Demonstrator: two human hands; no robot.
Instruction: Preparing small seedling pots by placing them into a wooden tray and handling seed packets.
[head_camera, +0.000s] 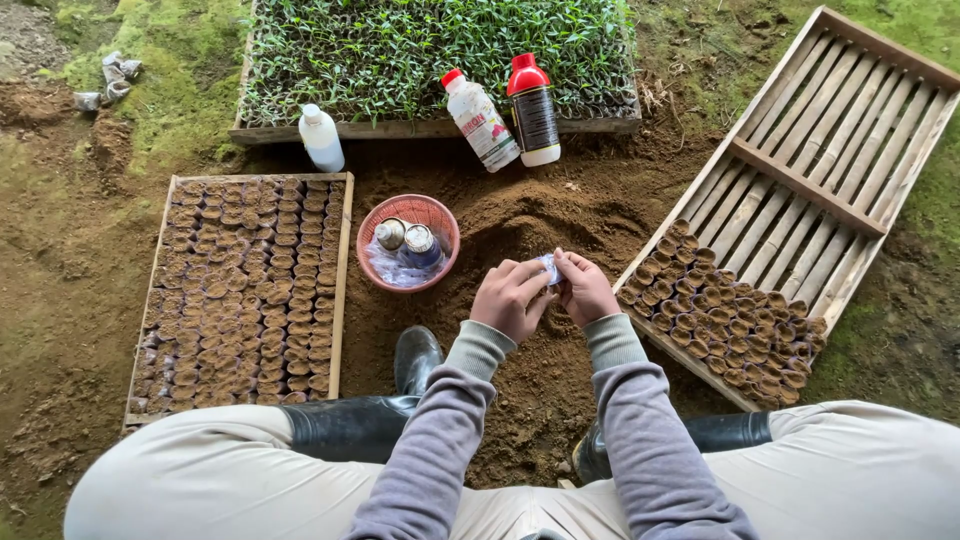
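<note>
Left hand (510, 297) and right hand (585, 287) both pinch small clear bag (548, 266) above soil heap (530, 215), between trays. We judge it light, flimsy, probably slippery; grip by rim.

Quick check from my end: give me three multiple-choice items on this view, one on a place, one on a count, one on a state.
1. Where is the red basket?
A. Between the full tray and the soil mound
B. On the seedling bed
C. Inside the slatted tray

2. How many bottles stand by the seedling bed?
A. One
B. Three
C. Five

3. How filled is the slatted tray?
A. Full
B. Empty
C. Only its near end holds soil pots

Answers: 1 A, it sits on bare soil right of the full tray. 2 B, a white bottle, a red-capped white bottle and a red-capped dark bottle. 3 C, the far slats are bare.

The left hand and right hand pinch a small pale bag together.
</note>
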